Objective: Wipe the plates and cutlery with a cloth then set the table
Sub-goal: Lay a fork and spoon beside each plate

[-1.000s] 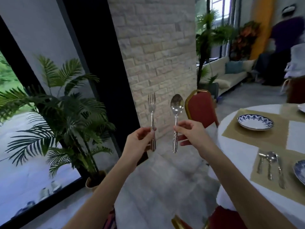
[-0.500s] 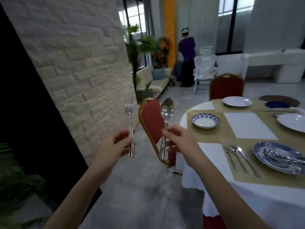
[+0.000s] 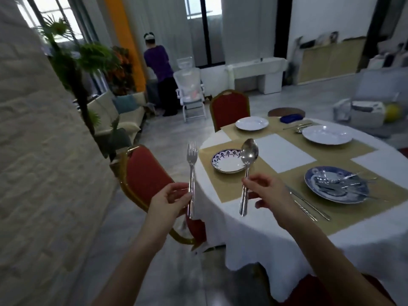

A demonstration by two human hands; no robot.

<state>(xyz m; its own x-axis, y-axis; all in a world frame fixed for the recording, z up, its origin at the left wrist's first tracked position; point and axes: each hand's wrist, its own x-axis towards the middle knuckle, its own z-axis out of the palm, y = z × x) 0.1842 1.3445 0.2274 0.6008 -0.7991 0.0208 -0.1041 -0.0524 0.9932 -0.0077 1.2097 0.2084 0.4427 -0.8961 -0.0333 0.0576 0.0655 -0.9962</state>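
Both hands are up in front, a piece of cutlery in each! The left hand (image 3: 170, 199) pinches the fork (image 3: 191, 171) low on its handle, thumb and fingertips clamped on the metal, prongs straight up at twelve o'clock. The right hand (image 3: 267, 193) has the spoon (image 3: 249, 155), thumb and forefinger closed on the handle, the other fingers loosely curled beneath, bowl facing the camera. They're held upright and apart, I'd say, so each can be checked for smears and neither knocks the other. The table (image 3: 254, 228) sits at three o'clock of the hands. Its nearest placemat (image 3: 220, 186), just behind the spoon, carries only a small blue-rimmed dish (image 3: 228, 161). No cutlery lies beside that dish, so that looks the likely home for this pair. At four o'clock a blue plate (image 3: 309, 181) holds a heap of cutlery, seemingly waiting for wiping. A dark blue thing (image 3: 290, 118) at the far edge, one o'clock, may be the cloth, but I can't tell.
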